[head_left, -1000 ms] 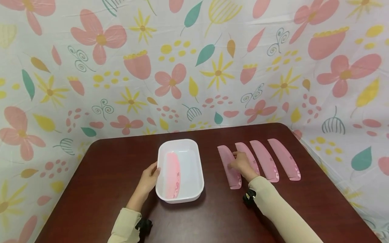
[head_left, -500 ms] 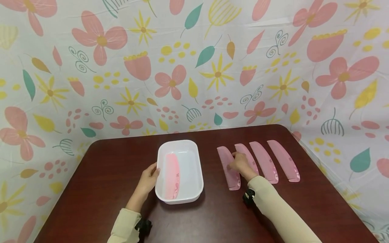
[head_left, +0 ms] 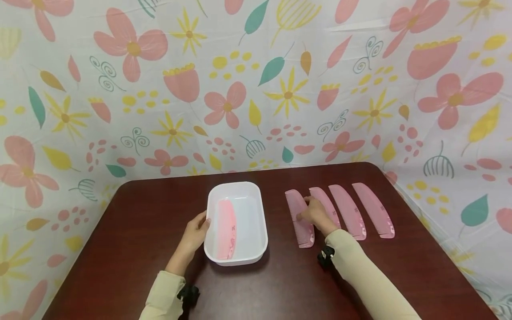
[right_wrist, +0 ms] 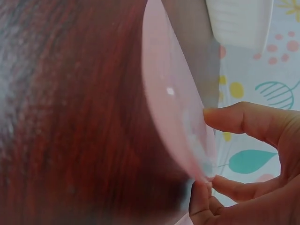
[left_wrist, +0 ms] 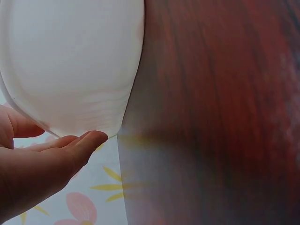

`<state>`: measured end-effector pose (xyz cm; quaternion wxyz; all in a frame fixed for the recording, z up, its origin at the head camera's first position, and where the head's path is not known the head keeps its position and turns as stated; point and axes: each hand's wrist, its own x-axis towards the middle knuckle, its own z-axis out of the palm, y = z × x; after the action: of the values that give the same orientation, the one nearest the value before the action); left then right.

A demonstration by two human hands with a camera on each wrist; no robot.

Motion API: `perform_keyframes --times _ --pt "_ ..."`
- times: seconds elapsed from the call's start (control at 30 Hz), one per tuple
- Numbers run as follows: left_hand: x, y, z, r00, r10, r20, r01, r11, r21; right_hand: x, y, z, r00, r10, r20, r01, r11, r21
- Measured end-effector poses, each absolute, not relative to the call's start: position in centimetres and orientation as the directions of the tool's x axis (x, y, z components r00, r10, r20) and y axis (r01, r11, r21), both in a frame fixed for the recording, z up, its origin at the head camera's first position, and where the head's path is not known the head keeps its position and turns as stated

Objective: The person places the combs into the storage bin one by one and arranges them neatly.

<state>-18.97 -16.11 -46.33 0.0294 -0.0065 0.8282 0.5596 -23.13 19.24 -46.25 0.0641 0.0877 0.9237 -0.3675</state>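
Head view: nearest us, pale sleeves point(head_left: 370, 275) cross the near part of the table point(head_left: 272, 293). Past them, the left hand point(head_left: 196, 229) pinches the rim of the white tray point(head_left: 240, 262) on its left side, thumb and fingers nearly closed; the tray sits left of the table's middle, a pink comb point(head_left: 226, 229) lying inside along its left wall. Toward the right edge, the right hand point(head_left: 316, 215) is partly closed, its thumb and fingertips holding the nearest comb point(head_left: 304, 233) across its width; we cannot tell whether it is clear of the table. We judge that a fingertip hold on thin, smooth plastic could let it pivot or slip, and those fingers, so close to the second comb point(head_left: 324, 202), could nudge it. A leftward tug might slide the tray. Two more combs point(head_left: 347, 211) lie toward the far right corner; patterned cloth point(head_left: 256, 111) hangs beyond the far edge.
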Motion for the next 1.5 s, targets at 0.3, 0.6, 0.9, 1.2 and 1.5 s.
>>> perform_keyframes --times 0.3,0.6,0.9,1.2,1.5 --pt "-18.8 -16.2 -46.2 -0.995 0.025 -0.093 -0.077 0.367 0.927 -22.8 19.1 -46.4 -0.979 0.085 -0.184 0.195 0.644 -0.74" --pt "-19.1 -16.0 -46.4 -0.997 0.016 -0.073 -0.063 0.359 0.931 -22.6 19.1 -46.2 -0.989 0.104 -0.102 0.14 0.494 -0.858" --pt "-19.1 -16.1 -46.2 -0.997 0.017 -0.076 -0.065 0.359 0.931 -22.8 19.5 -46.3 -0.985 0.129 -0.112 0.157 0.43 -0.889" --pt "-19.0 -16.2 -46.2 -0.997 0.022 -0.077 -0.063 0.372 0.926 -22.9 19.7 -45.7 -0.98 0.131 -0.153 0.192 0.374 -0.907" --pt "-19.0 -16.2 -46.2 -0.996 0.02 -0.082 -0.069 0.358 0.931 -22.8 19.4 -44.7 -0.983 0.099 -0.156 0.18 0.319 -0.931"
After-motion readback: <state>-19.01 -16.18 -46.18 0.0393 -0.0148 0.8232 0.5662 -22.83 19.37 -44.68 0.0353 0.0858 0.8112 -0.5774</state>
